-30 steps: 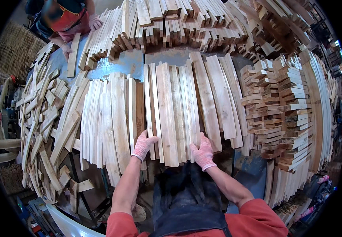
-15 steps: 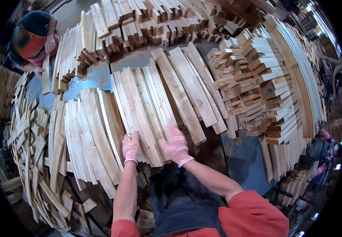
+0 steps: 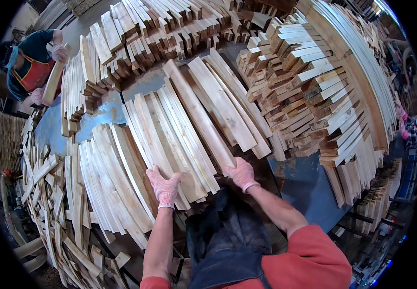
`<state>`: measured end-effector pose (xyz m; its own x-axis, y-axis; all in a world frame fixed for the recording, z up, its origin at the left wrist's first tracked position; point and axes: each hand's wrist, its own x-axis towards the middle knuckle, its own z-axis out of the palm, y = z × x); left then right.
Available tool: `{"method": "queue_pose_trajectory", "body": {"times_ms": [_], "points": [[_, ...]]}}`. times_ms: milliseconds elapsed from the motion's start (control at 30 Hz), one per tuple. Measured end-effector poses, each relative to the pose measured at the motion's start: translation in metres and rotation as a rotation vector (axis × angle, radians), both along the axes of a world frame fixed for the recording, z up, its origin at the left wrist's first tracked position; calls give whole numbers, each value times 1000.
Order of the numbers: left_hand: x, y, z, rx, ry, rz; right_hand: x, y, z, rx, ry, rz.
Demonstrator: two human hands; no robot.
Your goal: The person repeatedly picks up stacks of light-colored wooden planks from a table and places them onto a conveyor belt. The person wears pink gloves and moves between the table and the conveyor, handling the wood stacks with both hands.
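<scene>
My right hand [image 3: 241, 174], in a pink-and-white glove, grips the near end of a long wooden board [image 3: 198, 113]. This board slants away from me, beside a row of narrow boards [image 3: 170, 130] on its left. My left hand [image 3: 164, 187], gloved the same way, rests on the near ends of that row with thumb and fingers spread. Right of the held board lie a few wider boards [image 3: 225, 103]. Another group of boards [image 3: 109, 166] spreads out to the left of my left hand.
Stacked timber [image 3: 170, 36] stands along the far side, and a tall pile of cut boards [image 3: 324, 82] on the right. Thin offcuts [image 3: 49, 192] lie jumbled at left. The blue tabletop [image 3: 304, 185] shows at right. A co-worker [image 3: 32, 67] holds a board at far left.
My right hand has moved from the narrow boards to the board on their right and taken its end. My left hand's thumb has spread. The co-worker has raised a board.
</scene>
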<state>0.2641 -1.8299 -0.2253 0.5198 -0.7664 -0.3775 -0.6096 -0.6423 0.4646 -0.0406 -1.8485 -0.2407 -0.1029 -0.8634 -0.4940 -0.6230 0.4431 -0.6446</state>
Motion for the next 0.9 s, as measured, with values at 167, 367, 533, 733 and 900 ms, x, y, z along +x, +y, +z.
{"method": "queue_pose_trajectory", "body": {"times_ms": [167, 367, 533, 733, 900], "points": [[35, 13, -43, -161, 133, 32, 23, 47, -25, -168, 54, 240], [52, 23, -28, -386, 798, 280, 2, 6, -6, 19, -38, 425], [58, 38, 5, -499, 806, 336, 23, -12, -5, -1, 100, 368], [1, 31, 70, -424, 586, 170, 89, -10, 41, -238, -503, 196], [-48, 19, 68, -261, 415, -588, 96, -52, 59, -201, -536, 194]]}}
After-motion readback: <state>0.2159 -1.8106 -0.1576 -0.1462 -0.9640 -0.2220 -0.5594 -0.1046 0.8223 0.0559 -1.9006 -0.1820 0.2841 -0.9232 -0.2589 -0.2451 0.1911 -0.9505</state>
